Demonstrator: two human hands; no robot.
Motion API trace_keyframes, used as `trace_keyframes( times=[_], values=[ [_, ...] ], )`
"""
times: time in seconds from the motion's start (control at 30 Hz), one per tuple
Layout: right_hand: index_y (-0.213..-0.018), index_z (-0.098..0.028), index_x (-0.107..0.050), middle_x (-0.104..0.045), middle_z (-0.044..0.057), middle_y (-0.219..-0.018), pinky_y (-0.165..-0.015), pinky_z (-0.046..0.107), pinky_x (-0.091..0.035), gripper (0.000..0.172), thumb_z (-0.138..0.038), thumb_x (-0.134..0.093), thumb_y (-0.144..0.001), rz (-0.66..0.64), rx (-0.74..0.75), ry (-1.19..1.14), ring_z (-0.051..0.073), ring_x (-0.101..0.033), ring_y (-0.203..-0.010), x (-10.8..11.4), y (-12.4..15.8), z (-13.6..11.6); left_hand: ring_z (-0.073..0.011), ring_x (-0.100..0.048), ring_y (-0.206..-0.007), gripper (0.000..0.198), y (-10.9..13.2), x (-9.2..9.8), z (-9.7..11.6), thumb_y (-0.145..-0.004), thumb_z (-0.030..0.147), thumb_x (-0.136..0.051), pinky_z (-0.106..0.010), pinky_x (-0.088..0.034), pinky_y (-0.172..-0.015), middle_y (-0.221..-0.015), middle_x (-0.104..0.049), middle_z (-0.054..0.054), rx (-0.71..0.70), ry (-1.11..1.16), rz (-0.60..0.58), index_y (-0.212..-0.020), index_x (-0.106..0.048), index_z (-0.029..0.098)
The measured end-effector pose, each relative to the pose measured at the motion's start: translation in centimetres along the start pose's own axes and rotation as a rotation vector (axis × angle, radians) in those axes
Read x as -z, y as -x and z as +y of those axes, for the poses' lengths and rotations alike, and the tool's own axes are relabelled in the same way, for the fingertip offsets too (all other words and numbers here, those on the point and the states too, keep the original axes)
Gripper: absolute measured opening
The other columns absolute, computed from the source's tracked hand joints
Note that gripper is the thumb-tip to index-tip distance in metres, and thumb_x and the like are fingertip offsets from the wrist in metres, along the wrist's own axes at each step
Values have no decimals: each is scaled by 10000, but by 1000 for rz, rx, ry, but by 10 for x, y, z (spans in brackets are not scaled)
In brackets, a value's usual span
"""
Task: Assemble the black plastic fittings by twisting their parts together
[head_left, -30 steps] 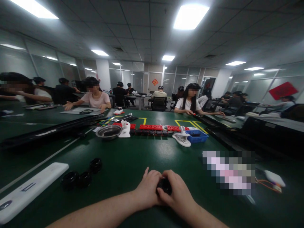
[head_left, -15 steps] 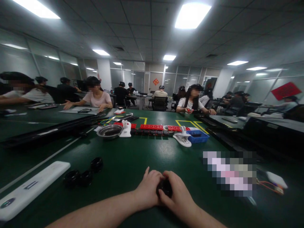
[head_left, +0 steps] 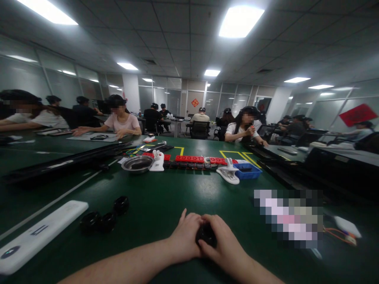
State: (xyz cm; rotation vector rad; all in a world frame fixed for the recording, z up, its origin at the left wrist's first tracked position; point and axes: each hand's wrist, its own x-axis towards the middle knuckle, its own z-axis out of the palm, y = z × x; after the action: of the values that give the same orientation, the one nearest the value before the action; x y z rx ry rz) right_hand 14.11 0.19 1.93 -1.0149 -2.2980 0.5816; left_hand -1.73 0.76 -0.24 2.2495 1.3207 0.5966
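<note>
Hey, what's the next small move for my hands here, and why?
Perhaps ease the left hand back slightly, letting the right hand steady the black piece. The right hand curls round it, while the left sits close against its far side; together they hide much of it, so that would likely give a clearer look.

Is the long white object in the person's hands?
No, the long white object lies on the table, while the left hand and right hand hold a black part.

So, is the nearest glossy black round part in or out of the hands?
In: the right hand curls around the black part, with the left hand close alongside.
</note>
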Motion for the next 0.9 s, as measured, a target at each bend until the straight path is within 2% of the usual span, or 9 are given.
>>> trace_keyframes(
  times=[0.13, 0.27, 0.37, 0.47, 0.53, 0.6, 0.7, 0.8, 0.9],
  values=[
    [-1123, -177, -405, -507, 74, -1083, -889, 323, -381, 562, -20, -447, -585, -71, 83, -56, 179, -481, -995, 6, 4, -6, -252, -453, -1006, 514, -1, 0, 0, -529, 370, -675, -524, -60, -1010, -1002, -533, -42, 23, 1, 15, -994, -527, 210],
    [-1165, -142, -386, -425, 127, -1202, -957, 418, -297, 584, -148, -563, -608, 18, 53, 92, 262, -377, -1117, 7, 3, -8, -251, -442, -1032, 500, 0, 1, -1, -545, 387, -677, -541, -59, -1001, -1049, -518, -50, -1, -19, 0, -990, -521, 222],
    [-1111, -129, -439, -507, 137, -1084, -878, 461, -353, 535, -270, -614, -626, 52, -59, 174, 290, -454, -1003, 5, 1, -5, -244, -463, -996, 473, 0, 2, 0, -565, 441, -658, -539, -65, -1000, -1010, -529, -47, -18, -20, -3, -959, -522, 219],
    [-1063, -153, -461, -552, 97, -993, -836, 416, -395, 436, -185, -567, -641, -5, -36, 110, 245, -504, -916, 4, 0, -2, -253, -456, -1004, 488, 0, 2, 1, -548, 391, -671, -535, -62, -1004, -1013, -526, -44, -10, -23, -1, -980, -521, 221],
    [-1083, -168, -433, -534, 83, -1036, -865, 372, -388, 478, -90, -500, -616, -18, 34, 31, 214, -498, -952, 5, 2, -2, -255, -450, -1014, 490, -1, 2, 2, -556, 342, -660, -534, -59, -1004, -1022, -523, -43, 0, -21, -8, -1011, -516, 229],
    [-1128, -169, -392, -489, 89, -1122, -916, 369, -350, 573, -55, -472, -572, -11, 73, 4, 213, -460, -1032, 7, 4, -4, -256, -448, -1015, 489, -1, 2, 1, -556, 365, -658, -541, -56, -1000, -1019, -523, -44, 10, -15, -12, -1004, -520, 230],
    [-1180, -163, -358, -430, 110, -1204, -946, 412, -312, 616, -128, -533, -591, 26, 9, 56, 252, -402, -1106, 10, 5, -6, -262, -440, -1025, 486, 0, 2, -1, -546, 450, -662, -555, -47, -993, -1031, -518, -51, -2, -12, -18, -955, -530, 221],
    [-1179, -162, -375, -491, 112, -1119, -886, 418, -370, 615, -242, -604, -614, 39, -115, 103, 263, -465, -1028, 9, 2, -6, -260, -450, -1014, 470, 1, 3, 0, -569, 475, -645, -555, -55, -993, -1031, -518, -52, -20, -10, -22, -942, -527, 213],
    [-1142, -159, -412, -541, 101, -1032, -865, 403, -393, 538, -203, -579, -632, 5, -122, 96, 246, -504, -970, 7, 1, -5, -257, -455, -1002, 479, 2, 4, 4, -562, 420, -660, -548, -57, -997, -1017, -522, -50, -5, -10, -17, -969, -518, 213]
  ],
)
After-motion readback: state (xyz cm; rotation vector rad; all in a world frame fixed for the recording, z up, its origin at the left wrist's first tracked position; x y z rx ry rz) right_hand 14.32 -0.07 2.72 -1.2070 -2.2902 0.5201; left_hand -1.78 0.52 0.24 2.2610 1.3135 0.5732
